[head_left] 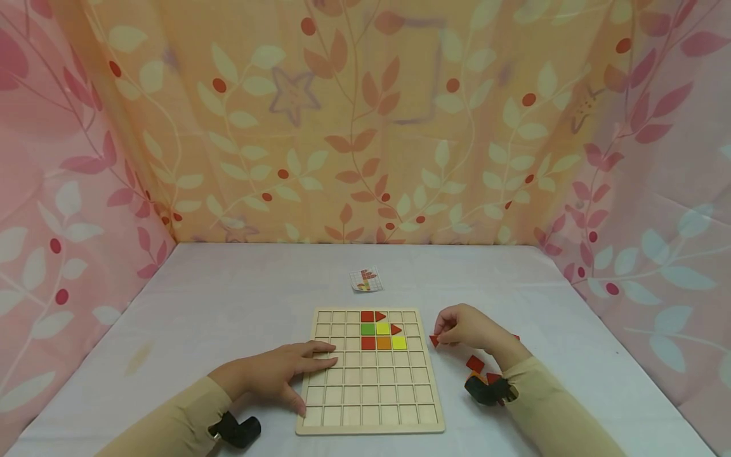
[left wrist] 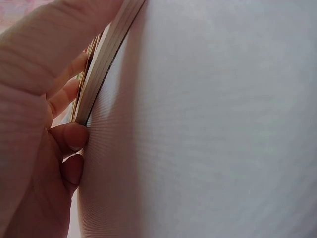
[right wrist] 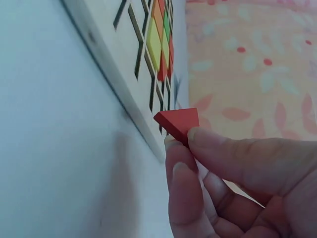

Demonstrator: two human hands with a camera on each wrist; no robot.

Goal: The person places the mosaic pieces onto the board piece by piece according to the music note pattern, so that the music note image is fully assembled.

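Note:
A wooden grid board (head_left: pixel 371 406) lies on the white table, with red, green, yellow and orange square tiles (head_left: pixel 381 335) and two red triangles set in its upper rows. My left hand (head_left: pixel 285 371) lies flat over the board's left edge (left wrist: pixel 99 64), fingers straight, thumb against the side. Just right of the board, my right hand (head_left: pixel 465 327) pinches a red triangle piece (head_left: pixel 434 341) (right wrist: pixel 177 121) between thumb and fingers, a little above the table.
Loose red pieces (head_left: pixel 475 363) lie on the table by my right wrist. A small pattern card (head_left: pixel 366 279) sits beyond the board. Leaf-patterned cloth walls close in the table at the back and on both sides.

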